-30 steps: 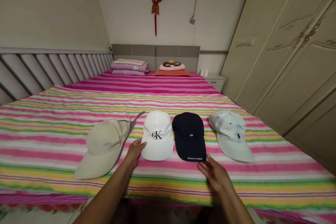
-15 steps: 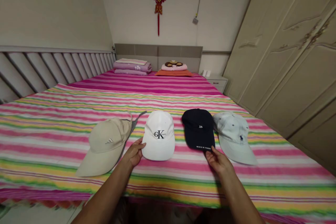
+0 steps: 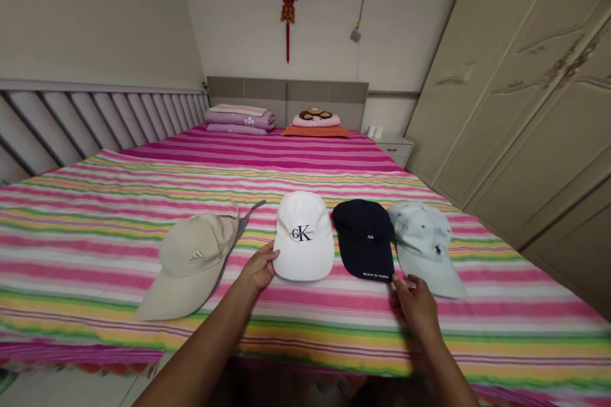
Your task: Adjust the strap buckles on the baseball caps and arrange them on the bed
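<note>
Four-sided order aside, several caps lie in a row on the striped bed sheet. My left hand pinches the left edge of the brim of a white cap with dark letters on its front. Close to its right is a navy cap with white lettering along the brim. The fingertips of my right hand are at that brim's right corner, with fingers apart. A pale blue cap sits against the navy one on the right. Off to the left rests a beige cap with a grey strap.
Folded purple bedding and an orange-and-pink stack sit by the headboard. A slatted rail runs along the left. To the right stand a nightstand and a large wardrobe.
The white cap has moved right and slightly away with my left hand, closer to the navy cap. The navy cap has shifted slightly right and nearer; my right hand moved right and its fingers spread.
</note>
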### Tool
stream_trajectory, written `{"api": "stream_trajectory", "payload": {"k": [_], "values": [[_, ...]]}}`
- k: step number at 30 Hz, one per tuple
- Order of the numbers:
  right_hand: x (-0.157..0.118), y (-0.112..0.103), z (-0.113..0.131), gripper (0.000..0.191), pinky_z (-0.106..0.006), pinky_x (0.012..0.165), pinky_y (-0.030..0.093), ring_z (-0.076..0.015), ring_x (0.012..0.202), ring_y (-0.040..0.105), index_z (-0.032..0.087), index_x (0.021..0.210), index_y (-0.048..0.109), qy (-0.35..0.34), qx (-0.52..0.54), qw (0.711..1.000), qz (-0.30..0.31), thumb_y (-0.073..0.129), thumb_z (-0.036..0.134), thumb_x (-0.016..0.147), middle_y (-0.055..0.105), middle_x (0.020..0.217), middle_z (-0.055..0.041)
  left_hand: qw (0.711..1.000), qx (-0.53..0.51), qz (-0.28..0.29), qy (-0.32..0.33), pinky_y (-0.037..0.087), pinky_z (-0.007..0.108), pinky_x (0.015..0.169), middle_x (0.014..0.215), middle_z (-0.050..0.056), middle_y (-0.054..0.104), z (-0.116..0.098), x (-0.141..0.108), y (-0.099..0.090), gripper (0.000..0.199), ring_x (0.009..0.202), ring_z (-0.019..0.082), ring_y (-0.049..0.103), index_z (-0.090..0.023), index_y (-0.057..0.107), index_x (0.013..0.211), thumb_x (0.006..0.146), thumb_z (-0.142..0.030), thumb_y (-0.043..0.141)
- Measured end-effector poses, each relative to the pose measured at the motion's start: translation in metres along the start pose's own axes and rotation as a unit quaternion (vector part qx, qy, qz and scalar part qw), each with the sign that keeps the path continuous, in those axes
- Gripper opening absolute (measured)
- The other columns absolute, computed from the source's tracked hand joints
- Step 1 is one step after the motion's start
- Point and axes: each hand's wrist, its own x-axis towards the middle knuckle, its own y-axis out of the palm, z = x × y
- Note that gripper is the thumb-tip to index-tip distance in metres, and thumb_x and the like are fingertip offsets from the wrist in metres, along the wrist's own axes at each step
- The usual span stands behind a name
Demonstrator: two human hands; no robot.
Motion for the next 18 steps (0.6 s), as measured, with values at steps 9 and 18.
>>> {"api": "stream_trajectory", "payload": {"k": [9, 18], "values": [[-0.006, -0.001, -0.004, 0.027, -0.032, 0.062, 0.039, -0.0257, 0.068, 0.060, 0.017, 0.075, 0.057, -0.096, -0.180, 0.979, -0.006, 0.046, 0.041, 0.068, 0.065, 0.064, -0.0084, 0.998, 0.051, -0.042, -0.009, 0.050, 0.030, 0.066, 0.071, 0.007, 0.066, 0.013, 0.016, 0.019, 0.042, 0.064, 0.017, 0.062, -0.010, 0.059, 0.092, 0.054, 0.006, 0.055], [-0.013, 0.001, -0.003, 0.026, -0.031, 0.060, 0.039, -0.0248, 0.069, 0.059, 0.017, 0.074, 0.057, -0.133, -0.237, 0.962, -0.022, 0.041, 0.037, 0.070, 0.067, 0.073, -0.0102, 0.980, 0.148, -0.119, 0.053, 0.047, 0.029, 0.062, 0.068, 0.003, 0.065, 0.017, 0.018, 0.011, 0.040, 0.059, 0.014, 0.058, -0.012, 0.060, 0.092, 0.055, 0.003, 0.057]]}}
